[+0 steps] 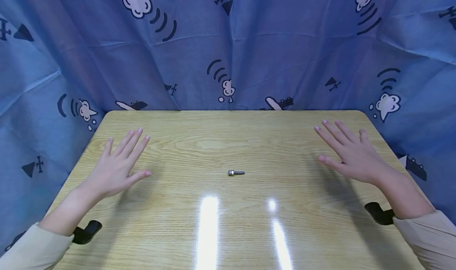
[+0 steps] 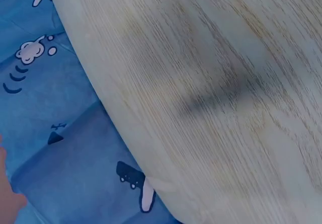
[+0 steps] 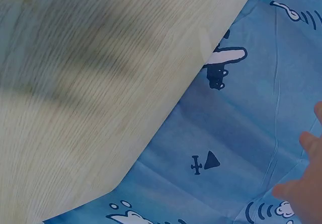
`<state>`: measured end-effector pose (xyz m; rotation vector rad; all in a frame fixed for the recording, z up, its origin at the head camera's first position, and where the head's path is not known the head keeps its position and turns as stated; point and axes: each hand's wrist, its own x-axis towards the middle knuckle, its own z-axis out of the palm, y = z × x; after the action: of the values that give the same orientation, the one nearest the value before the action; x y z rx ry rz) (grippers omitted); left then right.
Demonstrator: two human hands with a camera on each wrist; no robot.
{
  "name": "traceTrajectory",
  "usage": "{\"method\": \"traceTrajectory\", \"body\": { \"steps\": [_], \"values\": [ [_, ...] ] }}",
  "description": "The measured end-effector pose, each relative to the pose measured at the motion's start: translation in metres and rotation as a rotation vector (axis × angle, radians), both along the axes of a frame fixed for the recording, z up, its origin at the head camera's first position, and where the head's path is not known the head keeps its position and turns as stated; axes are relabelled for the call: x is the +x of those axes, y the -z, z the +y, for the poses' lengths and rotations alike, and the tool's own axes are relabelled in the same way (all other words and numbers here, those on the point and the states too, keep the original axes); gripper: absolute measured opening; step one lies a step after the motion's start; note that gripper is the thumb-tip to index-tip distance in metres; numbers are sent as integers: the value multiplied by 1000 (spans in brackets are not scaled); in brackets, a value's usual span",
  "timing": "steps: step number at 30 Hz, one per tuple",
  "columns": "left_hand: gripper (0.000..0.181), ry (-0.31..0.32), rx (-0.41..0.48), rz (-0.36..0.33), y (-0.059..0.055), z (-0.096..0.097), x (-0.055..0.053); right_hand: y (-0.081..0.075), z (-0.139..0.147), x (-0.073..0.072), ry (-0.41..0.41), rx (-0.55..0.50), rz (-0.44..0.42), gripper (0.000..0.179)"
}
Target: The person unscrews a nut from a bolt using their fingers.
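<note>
A small metal bolt (image 1: 236, 173) lies on its side near the middle of the wooden table (image 1: 199, 143). Its head points left, its shank right, and a brass-tinted band, possibly a nut, sits by the head. My left hand (image 1: 115, 165) hovers over the table's left side, fingers straight and spread. Over the right side, my right hand (image 1: 354, 157) is held the same way. Neither hand touches anything, and both are well apart from the bolt. Each wrist view catches only a bit of its hand, the left hand (image 2: 7, 194) and the right hand (image 3: 304, 189), at the frame's edge.
A blue patterned curtain (image 1: 199, 52) hangs behind the table and along both sides. Bright light reflections show on the table's front half. Black wrist mounts (image 1: 87, 232) sit under both forearms, beside beige sleeves (image 1: 39, 246).
</note>
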<state>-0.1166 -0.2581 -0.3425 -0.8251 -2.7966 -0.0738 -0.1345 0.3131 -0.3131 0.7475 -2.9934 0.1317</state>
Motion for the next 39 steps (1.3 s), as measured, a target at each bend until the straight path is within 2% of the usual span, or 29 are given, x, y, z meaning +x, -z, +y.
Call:
{"method": "traceTrajectory", "body": {
  "steps": [4,10,12,18,21,26,33,39],
  "values": [
    [80,-2,28,-30,-1,5,-2,0,-1,-1,-22,-32,12,74],
    [66,47,133,-74,3,20,-6,1,-10,-6,-126,-154,113,64],
    [60,56,173,-102,4,26,-6,3,-15,-7,-152,-198,136,58],
    [51,67,307,-210,8,42,-9,16,-32,-12,-221,-308,133,42],
    [49,67,361,-264,12,50,-11,24,-39,-14,-228,-341,96,34],
    [47,93,398,-318,25,67,-15,34,-53,-17,-200,-398,-3,30],
    [43,145,388,-331,39,88,-15,44,-78,-23,-203,-435,-125,27],
    [44,171,388,-376,47,107,-19,53,-99,-28,-258,-443,-168,28]
  ]
}}
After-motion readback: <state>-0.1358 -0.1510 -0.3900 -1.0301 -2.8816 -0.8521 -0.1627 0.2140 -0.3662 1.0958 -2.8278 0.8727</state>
